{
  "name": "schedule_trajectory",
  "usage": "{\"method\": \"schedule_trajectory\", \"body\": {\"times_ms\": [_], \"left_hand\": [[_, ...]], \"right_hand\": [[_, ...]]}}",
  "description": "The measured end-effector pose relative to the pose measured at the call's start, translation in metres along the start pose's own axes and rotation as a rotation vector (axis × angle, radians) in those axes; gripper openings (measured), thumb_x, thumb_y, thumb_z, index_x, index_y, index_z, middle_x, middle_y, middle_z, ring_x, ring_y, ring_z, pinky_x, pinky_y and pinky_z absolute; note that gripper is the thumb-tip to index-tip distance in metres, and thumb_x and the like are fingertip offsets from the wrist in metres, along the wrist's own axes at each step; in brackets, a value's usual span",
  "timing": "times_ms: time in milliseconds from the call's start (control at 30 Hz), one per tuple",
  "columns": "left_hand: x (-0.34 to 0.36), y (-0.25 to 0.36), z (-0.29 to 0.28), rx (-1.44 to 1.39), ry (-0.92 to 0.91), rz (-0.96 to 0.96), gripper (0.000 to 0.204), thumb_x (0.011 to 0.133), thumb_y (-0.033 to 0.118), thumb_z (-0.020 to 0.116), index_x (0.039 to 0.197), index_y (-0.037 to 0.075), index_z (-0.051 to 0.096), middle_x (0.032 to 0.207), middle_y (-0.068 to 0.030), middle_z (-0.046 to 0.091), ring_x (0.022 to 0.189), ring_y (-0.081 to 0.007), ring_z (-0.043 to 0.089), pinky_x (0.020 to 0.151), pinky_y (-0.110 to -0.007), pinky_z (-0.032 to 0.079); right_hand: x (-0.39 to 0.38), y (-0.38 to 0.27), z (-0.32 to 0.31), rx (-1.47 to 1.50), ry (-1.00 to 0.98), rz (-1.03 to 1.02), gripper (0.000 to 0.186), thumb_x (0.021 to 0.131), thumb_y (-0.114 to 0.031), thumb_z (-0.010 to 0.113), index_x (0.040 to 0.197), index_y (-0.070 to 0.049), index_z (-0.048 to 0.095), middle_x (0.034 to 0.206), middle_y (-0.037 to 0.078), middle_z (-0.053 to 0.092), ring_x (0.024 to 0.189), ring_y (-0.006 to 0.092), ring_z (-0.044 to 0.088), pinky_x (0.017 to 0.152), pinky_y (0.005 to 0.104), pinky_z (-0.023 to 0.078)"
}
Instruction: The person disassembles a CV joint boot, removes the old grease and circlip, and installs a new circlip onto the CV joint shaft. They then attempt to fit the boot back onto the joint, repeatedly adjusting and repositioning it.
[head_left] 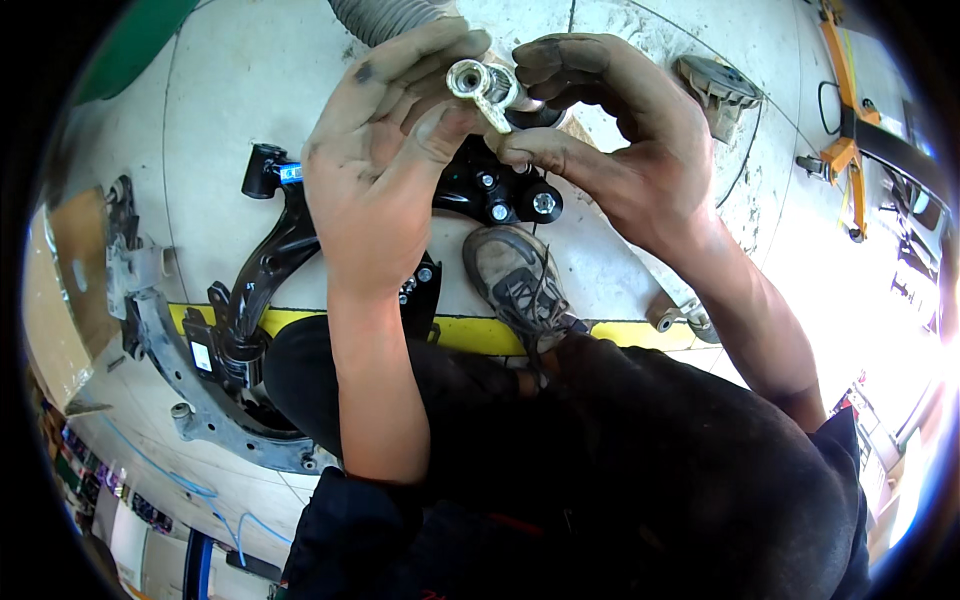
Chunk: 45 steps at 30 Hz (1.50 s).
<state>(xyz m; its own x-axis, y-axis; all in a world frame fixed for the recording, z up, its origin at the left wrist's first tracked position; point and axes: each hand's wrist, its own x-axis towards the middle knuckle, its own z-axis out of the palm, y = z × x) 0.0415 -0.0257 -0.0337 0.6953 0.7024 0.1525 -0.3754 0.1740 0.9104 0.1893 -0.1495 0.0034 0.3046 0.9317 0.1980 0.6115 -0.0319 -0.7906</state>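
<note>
1. Where my head view bends at the far left, I see a cardboard box point(68, 300) beside a curved grey metal frame point(165, 335).
2. Next along, a glossy black suspension arm point(268, 262) lies on the pale tiled floor point(215, 135).
3. My left hand point(370, 165) is raised above that arm, its thumb and fingers curled and grasping a small metal fitting point(489, 88) from the left.
4. The fitting sits between my two hands, near the top centre, its round ringed end facing me.
5. Below it, a worn shoe point(512, 272) rests on the floor.
6. My right hand point(650, 150) grasps the fitting from the right, thumb at its lower end; some fingertip contacts are hidden.
7. Farther right stand a grey round part point(718, 88) and an orange frame point(848, 120).
</note>
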Motion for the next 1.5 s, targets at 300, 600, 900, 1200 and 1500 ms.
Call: {"method": "schedule_trajectory", "body": {"times_ms": [300,600,900,1200,1500], "left_hand": [[-0.004,0.019,0.006,0.493,-0.073,0.222,0.06,0.071,0.009,0.084,0.121,-0.008,0.058,0.116,-0.0145,0.063,0.108,-0.0229,0.061,0.097,-0.037,0.049],[-0.009,0.021,0.012,0.469,0.051,0.142,0.033,0.085,-0.006,0.068,0.117,-0.008,0.064,0.107,-0.0186,0.07,0.095,-0.0177,0.068,0.083,-0.027,0.055],[0.001,0.003,0.006,0.312,0.054,0.132,0.026,0.091,-0.003,0.061,0.116,-0.008,0.064,0.106,-0.018,0.071,0.097,-0.0182,0.068,0.088,-0.027,0.053],[-0.007,0.027,0.001,0.606,0.055,0.231,0.025,0.082,-0.01,0.068,0.107,-0.013,0.065,0.098,-0.0221,0.071,0.09,-0.0234,0.07,0.082,-0.031,0.057],[-0.012,0.022,0.018,0.517,0.183,0.254,0.026,0.079,-0.013,0.07,0.105,-0.011,0.066,0.104,-0.0235,0.068,0.095,-0.025,0.068,0.082,-0.032,0.058]], "right_hand": [[0.008,0.002,-0.001,0.094,-0.144,0.167,0.052,0.076,-0.015,0.081,0.122,0.002,0.062,0.111,0.012,0.068,0.096,0.0183,0.066,0.089,0.0326,0.052],[0.007,0.007,0.002,0.099,-0.141,0.14,0.052,0.078,-0.018,0.08,0.121,0.004,0.061,0.105,0.014,0.069,0.093,0.0206,0.067,0.083,0.034,0.053],[0.002,0.016,0.008,0.019,-0.108,0.088,0.049,0.078,-0.02,0.08,0.12,-0.001,0.062,0.101,0.012,0.068,0.09,0.0231,0.068,0.078,0.0348,0.055],[0.003,0.017,0.007,0.031,-0.104,0.03,0.04,0.08,-0.016,0.075,0.117,-0.003,0.062,0.099,0.018,0.067,0.089,0.0336,0.068,0.078,0.0407,0.056],[-0.019,0.057,-0.036,0.036,0.049,0.305,0.033,0.09,-0.019,0.069,0.119,-0.003,0.065,0.113,0.011,0.069,0.103,0.0193,0.066,0.092,0.0329,0.052]]}}
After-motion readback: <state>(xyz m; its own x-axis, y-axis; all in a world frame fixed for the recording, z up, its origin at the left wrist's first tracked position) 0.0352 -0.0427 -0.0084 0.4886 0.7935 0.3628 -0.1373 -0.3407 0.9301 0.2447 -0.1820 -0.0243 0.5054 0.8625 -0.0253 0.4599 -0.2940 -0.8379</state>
